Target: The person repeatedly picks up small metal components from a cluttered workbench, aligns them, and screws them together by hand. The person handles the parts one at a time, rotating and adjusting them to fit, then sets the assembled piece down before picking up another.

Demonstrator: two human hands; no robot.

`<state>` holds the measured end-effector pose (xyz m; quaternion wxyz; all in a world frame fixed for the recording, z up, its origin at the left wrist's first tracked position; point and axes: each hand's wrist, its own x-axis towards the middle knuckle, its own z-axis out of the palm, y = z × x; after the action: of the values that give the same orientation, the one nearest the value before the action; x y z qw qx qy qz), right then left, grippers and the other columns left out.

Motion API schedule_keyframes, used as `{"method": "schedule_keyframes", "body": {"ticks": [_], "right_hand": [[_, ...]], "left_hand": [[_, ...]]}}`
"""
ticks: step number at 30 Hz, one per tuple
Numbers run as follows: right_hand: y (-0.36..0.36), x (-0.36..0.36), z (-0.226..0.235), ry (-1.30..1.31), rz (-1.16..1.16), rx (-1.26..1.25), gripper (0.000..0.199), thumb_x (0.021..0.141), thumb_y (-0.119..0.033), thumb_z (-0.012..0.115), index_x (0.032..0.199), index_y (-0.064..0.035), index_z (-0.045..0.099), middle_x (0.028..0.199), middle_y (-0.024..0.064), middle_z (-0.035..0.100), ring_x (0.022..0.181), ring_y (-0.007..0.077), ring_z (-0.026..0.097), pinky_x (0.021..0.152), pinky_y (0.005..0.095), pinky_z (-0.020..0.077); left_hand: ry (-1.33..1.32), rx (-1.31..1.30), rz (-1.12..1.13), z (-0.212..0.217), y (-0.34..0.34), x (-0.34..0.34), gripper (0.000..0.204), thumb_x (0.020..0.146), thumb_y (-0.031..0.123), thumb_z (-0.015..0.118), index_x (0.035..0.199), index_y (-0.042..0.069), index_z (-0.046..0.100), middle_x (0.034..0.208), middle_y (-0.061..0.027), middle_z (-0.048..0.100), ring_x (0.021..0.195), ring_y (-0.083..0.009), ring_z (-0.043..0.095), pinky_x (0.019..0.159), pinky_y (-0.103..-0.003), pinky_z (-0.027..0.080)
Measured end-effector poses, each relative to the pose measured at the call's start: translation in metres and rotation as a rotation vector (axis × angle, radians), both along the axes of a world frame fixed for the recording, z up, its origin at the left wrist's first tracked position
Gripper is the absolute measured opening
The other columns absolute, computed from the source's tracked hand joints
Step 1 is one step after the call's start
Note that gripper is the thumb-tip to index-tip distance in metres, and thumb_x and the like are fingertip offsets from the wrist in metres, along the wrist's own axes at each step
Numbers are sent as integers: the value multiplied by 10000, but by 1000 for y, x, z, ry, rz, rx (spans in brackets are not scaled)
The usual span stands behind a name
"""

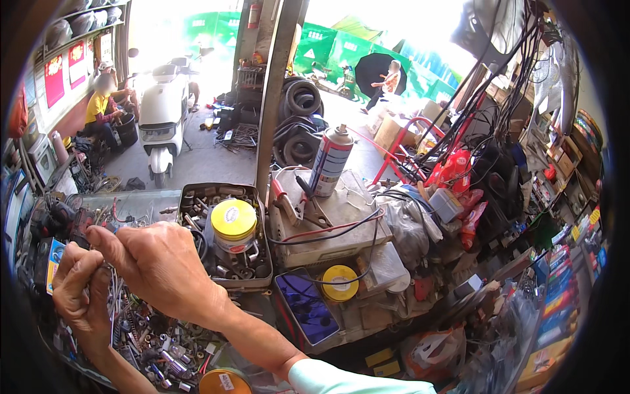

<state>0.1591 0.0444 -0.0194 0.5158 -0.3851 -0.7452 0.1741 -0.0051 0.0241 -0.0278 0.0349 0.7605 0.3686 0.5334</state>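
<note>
Both of my hands meet at the left, above a tray of loose hardware [167, 351] full of bolts, springs and small metal parts. My right hand [154, 259] is closed in a fist, its thumb reaching over toward the left fingertips. Just below and beside it, my left hand [79, 285] has its fingers curled in and pressed together. Whatever the two hands grip, if anything, is hidden by the fingers. A tub with a yellow lid [234, 220] stands right of my right hand, in a metal box [252, 282] of sockets and fittings.
A spray can [330, 161] stands on a dusty grey case [354, 243] with clamp cables. Near it lie a blue-lined tray [305, 315] and a yellow lid [340, 282]. Beyond are a post [274, 92], tires [303, 98], a white scooter [159, 111], a seated person [102, 115] and a passer-by [392, 80].
</note>
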Motion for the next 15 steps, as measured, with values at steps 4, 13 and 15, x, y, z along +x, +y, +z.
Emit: {"method": "schedule_keyframes", "body": {"ticks": [4, 13, 15], "right_hand": [[-2, 8, -1, 87, 218, 128, 259, 837, -162, 656, 965, -6, 494, 892, 164, 583, 792, 348, 594, 628, 411, 437], [-4, -3, 3, 71, 26, 70, 407, 933, -260, 575, 610, -23, 504, 546, 183, 452, 589, 397, 530, 532, 447, 392], [-4, -4, -1, 111, 59, 138, 280, 912, -238, 592, 749, -22, 520, 625, 174, 509, 604, 377, 553, 537, 437, 405]], "left_hand": [[-53, -24, 26, -1, 0, -3, 134, 811, 35, 684, 895, -59, 641, 754, -41, 491, 690, -143, 419, 603, -266, 321], [24, 31, 68, 8, -5, 0, 129, 806, 44, 691, 865, -61, 645, 744, -53, 540, 701, -163, 464, 648, -287, 361], [14, 10, 74, 6, -6, -2, 113, 800, 27, 685, 864, -59, 649, 753, -62, 568, 699, -166, 479, 654, -290, 367]]}}
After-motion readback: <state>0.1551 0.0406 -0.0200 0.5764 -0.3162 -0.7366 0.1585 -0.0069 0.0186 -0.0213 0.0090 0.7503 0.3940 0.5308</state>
